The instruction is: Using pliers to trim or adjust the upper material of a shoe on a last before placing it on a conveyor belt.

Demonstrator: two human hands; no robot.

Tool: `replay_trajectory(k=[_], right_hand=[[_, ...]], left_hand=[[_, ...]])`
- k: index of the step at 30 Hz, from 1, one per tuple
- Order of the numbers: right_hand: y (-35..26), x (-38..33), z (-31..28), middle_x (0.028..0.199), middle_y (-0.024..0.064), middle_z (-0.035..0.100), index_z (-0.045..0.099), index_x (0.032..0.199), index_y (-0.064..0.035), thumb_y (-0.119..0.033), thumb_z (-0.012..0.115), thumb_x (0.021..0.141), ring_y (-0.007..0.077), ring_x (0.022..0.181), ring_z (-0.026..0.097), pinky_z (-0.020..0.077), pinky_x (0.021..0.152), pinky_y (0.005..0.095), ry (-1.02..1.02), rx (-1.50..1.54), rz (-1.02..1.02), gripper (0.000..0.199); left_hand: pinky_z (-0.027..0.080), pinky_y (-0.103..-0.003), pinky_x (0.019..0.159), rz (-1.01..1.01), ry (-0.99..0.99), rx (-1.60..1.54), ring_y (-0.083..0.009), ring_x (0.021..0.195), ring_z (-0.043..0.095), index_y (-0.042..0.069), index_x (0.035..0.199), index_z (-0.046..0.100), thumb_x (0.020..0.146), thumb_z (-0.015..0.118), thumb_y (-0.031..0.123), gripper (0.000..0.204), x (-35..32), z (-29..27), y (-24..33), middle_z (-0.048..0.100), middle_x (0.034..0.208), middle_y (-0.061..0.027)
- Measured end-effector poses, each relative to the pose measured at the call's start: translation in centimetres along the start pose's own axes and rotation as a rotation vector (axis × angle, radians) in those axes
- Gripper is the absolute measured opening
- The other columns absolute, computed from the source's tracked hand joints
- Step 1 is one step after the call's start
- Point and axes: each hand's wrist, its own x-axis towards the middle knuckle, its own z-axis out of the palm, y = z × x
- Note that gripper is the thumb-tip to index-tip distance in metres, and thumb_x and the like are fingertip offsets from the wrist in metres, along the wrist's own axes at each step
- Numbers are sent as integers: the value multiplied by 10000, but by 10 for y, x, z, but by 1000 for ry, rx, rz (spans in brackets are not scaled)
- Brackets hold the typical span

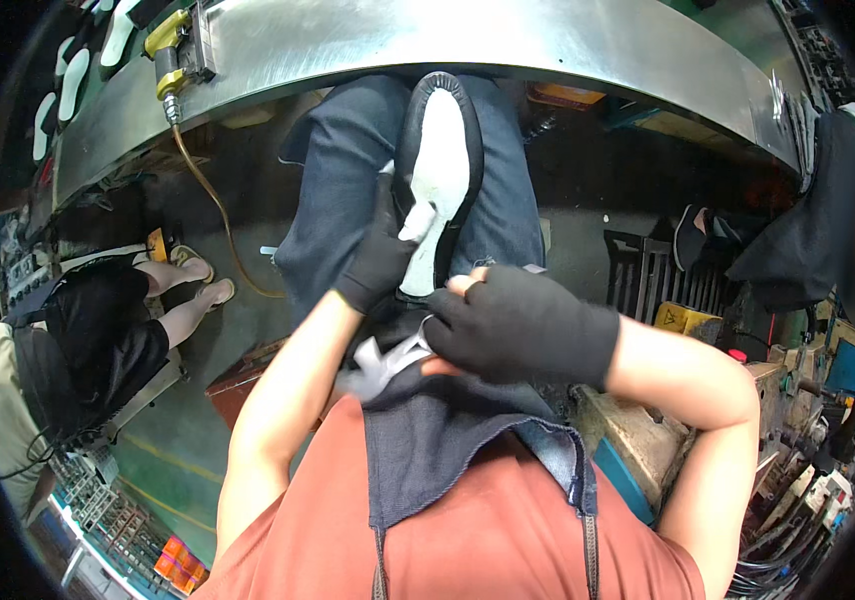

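Clearly, pale soles (75, 84) stand at my far left, and below them a co-worker in a dark apron (98, 325) sits with bare legs outstretched. Next, a yellow-and-grey power tool (167, 62) lies on the metal bench (368, 38), its brown hose (211, 192) trailing down. My left hand (380, 245), in a black fingerless glove, is closed on the black shoe (441, 140) — thumb on its white sole, fingers along the side. It lies sole up over my lap, toe towards the bench. My gloved right hand (520, 325) is by the heel, fingers curled tight round a grey tool (385, 366) — too blurred to tell its kind. Farther right, another dark shoe (690, 238) is near a slatted rack (638, 275).
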Motion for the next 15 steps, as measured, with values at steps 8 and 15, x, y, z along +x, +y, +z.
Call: replay_trajectory(k=[8,15], right_hand=[[54,-79,49,784,104,671,692,1012,-21,-446,488,1012,190,723,615,475,684,329,50,972,804,472],[46,-40,21,895,48,669,663,981,31,-435,502,1012,212,724,672,515,675,349,123,1691,951,493]], left_hand=[[363,-314,1074,-424,-153,-752,-180,1160,537,-50,1325,498,1068,373,391,526,6,-9,50,602,1249,-107],[446,-324,985,-456,-134,-782,-174,1076,592,19,1308,537,1033,446,450,519,14,1,46,636,1184,-100]])
